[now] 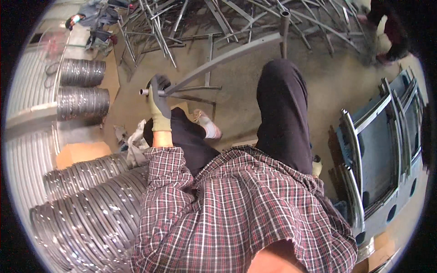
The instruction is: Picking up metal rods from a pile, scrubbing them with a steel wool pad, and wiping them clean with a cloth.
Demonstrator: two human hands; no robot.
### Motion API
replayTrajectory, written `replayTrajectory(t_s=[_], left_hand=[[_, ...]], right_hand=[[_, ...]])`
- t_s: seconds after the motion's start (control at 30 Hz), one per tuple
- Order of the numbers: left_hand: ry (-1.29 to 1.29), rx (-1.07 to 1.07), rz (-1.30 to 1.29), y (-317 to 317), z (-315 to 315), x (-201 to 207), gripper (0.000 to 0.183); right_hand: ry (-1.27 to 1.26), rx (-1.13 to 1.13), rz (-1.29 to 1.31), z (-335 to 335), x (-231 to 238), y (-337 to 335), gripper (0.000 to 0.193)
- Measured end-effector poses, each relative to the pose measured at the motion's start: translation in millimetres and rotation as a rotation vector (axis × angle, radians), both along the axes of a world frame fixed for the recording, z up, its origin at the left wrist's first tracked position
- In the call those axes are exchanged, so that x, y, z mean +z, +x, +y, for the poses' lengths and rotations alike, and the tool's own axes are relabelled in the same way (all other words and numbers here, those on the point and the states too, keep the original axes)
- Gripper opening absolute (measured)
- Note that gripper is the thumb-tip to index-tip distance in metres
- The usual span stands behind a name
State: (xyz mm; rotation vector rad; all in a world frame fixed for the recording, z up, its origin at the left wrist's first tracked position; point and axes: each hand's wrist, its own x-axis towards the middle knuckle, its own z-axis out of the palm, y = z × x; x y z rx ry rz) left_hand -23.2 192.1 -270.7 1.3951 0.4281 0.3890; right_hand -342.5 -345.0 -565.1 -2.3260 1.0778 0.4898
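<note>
My left hand point(159, 98), in a pale glove with a dark grey palm, is closed around the near end of a grey metal tube frame point(227, 57). This piece is a long bar with a short round tube across each end. It slants up and away to the right, its far end tube standing beyond my right knee. Only a sliver of my right hand point(317, 166), also gloved, shows beside my right thigh; its fingers are hidden. Between my legs and the frame, a light shoe point(205, 122) is on the floor.
A tangled pile of metal frames point(218, 20) lies ahead. Coils of dark wire point(91, 214) stand close on my left, with more coils point(83, 102) farther off. Metal frames lean on a blue rack point(382, 136) at right. Another person point(391, 34) is at the far right.
</note>
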Motion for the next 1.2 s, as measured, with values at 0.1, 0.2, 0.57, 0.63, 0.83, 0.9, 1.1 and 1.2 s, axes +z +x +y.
replayTrajectory(t_s=[0.1,0.2,0.57,0.63,0.83,0.9,1.1,1.2], left_hand=[[0.257,-0.139,-0.242,4,10,-20,0.047],[0.3,-0.09,-0.152,-3,9,11,0.048],[-0.079,-0.099,-0.413,36,-35,-3,0.042],[-0.09,-0.107,-0.413,20,-26,3,0.029],[-0.101,-0.077,-0.345,21,-53,26,0.03],[-0.128,-0.1,-0.394,28,-45,22,0.031],[-0.216,-0.096,-0.354,31,-61,27,0.031],[-0.16,-0.053,-0.372,34,-69,26,0.033]], right_hand=[[0.522,-0.24,-0.797,-77,11,67,0.039],[0.793,-0.239,-1.107,-32,199,178,0.043],[-0.088,1.441,-1.152,330,344,358,0.043],[0.039,1.383,-1.23,365,337,359,0.058],[-0.284,1.482,-1.0,295,328,390,0.044],[-0.373,1.263,-1.101,235,325,403,0.039],[-0.384,1.049,-0.873,212,305,410,0.029],[-0.261,1.297,-0.997,348,316,349,0.036]])
